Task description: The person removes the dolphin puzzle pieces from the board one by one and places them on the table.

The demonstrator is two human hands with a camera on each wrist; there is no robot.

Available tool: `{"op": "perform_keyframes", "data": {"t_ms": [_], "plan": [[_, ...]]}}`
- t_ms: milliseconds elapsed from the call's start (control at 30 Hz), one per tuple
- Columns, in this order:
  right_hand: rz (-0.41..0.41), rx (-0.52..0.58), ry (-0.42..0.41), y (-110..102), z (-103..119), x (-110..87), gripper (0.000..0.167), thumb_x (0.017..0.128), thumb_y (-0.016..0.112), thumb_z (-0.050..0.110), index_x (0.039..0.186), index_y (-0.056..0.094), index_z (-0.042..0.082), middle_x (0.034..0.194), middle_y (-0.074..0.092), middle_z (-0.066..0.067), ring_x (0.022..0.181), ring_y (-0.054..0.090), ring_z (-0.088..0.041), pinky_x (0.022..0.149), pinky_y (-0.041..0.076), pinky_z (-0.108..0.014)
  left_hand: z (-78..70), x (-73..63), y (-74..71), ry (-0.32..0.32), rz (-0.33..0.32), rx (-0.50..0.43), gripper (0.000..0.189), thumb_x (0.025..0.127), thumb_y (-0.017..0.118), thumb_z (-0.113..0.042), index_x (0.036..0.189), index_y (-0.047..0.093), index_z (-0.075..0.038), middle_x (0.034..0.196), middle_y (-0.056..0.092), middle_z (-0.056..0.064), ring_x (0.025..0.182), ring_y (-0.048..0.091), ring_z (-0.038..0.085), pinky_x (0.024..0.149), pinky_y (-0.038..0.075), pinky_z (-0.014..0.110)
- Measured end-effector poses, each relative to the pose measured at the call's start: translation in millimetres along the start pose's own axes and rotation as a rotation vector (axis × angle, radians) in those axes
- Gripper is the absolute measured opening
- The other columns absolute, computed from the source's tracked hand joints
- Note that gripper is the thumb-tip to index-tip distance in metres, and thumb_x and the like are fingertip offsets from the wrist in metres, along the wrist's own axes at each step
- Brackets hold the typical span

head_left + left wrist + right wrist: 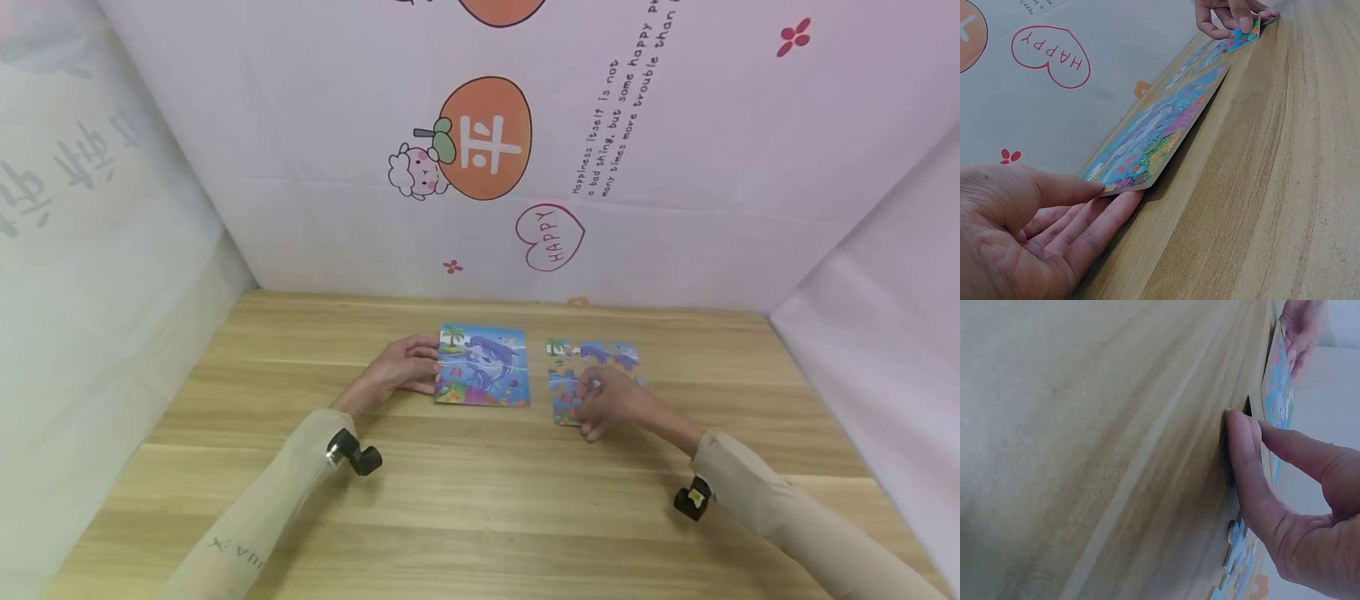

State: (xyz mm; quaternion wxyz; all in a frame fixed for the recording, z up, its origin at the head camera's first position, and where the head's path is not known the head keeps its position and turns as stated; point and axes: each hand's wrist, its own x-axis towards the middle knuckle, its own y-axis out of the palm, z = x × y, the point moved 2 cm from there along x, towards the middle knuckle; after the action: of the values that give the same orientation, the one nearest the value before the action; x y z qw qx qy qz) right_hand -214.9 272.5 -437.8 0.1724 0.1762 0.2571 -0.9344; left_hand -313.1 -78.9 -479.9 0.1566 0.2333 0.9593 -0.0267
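Observation:
A picture board [483, 365] printed with a dolphin lies on the wooden table [480, 500]. My left hand [408, 367] holds its left edge; in the left wrist view the thumb lies on top and the fingers [1107, 212] reach under the board [1160, 131]. To its right is a partly joined jigsaw [592, 357] with the same picture. My right hand [603, 398] rests over the jigsaw's near part, its fingers curled. In the left wrist view it [1235, 14] pinches a colourful puzzle piece [1244, 36]. The right wrist view shows my fingertips [1238, 450] down on the table beside jigsaw pieces [1238, 550].
A pale printed backdrop [487, 142] with an orange fruit and a "HAPPY" heart [549, 237] rises right behind the board and jigsaw. Fabric walls close in the left and right sides. Bare wood stretches from the hands to the near table edge.

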Motion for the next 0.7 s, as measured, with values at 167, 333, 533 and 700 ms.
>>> {"op": "perform_keyframes", "data": {"t_ms": [167, 333, 533, 700], "plan": [[-0.017, -0.04, -0.008, 1.7, 0.9, -0.3, 0.029, 0.091, 0.074, -0.001, 0.109, 0.052, -0.007, 0.082, 0.072, -0.019, 0.063, 0.071, -0.023, 0.065, 0.07, -0.043, 0.0, 0.9, -0.9, -0.004, -0.004, -0.003, 0.061, 0.097, 0.066, 0.005, 0.154, 0.042, 0.0, 0.145, 0.05, 0.023, 0.104, 0.068, 0.026, 0.084, 0.069, 0.036], [-0.057, -0.128, -0.006, 3.0, 4.4, -1.1, 0.029, 0.091, 0.078, 0.005, 0.102, 0.052, -0.003, 0.078, 0.071, -0.017, 0.061, 0.07, -0.024, 0.06, 0.069, -0.04, -0.2, 0.9, -0.9, -0.007, 0.0, -0.006, 0.062, 0.098, 0.066, 0.005, 0.154, 0.042, 0.0, 0.145, 0.05, 0.022, 0.102, 0.068, 0.024, 0.084, 0.069, 0.035], [-0.077, -0.204, -0.016, 3.7, 3.5, -0.5, 0.031, 0.091, 0.082, 0.011, 0.097, 0.053, -0.001, 0.076, 0.07, -0.015, 0.061, 0.071, -0.023, 0.057, 0.069, -0.039, -0.8, 0.2, -0.5, -0.012, 0.0, -0.013, 0.062, 0.098, 0.066, 0.005, 0.154, 0.042, 0.0, 0.146, 0.049, 0.023, 0.102, 0.068, 0.025, 0.085, 0.069, 0.036], [-0.06, -0.221, -0.032, 3.1, 1.7, 1.1, 0.03, 0.092, 0.081, 0.012, 0.097, 0.054, 0.0, 0.078, 0.07, -0.014, 0.062, 0.072, -0.023, 0.058, 0.069, -0.039, -1.5, -1.7, 0.0, -0.004, 0.006, -0.01, 0.062, 0.098, 0.066, 0.004, 0.155, 0.041, 0.0, 0.147, 0.048, 0.024, 0.103, 0.068, 0.026, 0.085, 0.069, 0.036]]}}
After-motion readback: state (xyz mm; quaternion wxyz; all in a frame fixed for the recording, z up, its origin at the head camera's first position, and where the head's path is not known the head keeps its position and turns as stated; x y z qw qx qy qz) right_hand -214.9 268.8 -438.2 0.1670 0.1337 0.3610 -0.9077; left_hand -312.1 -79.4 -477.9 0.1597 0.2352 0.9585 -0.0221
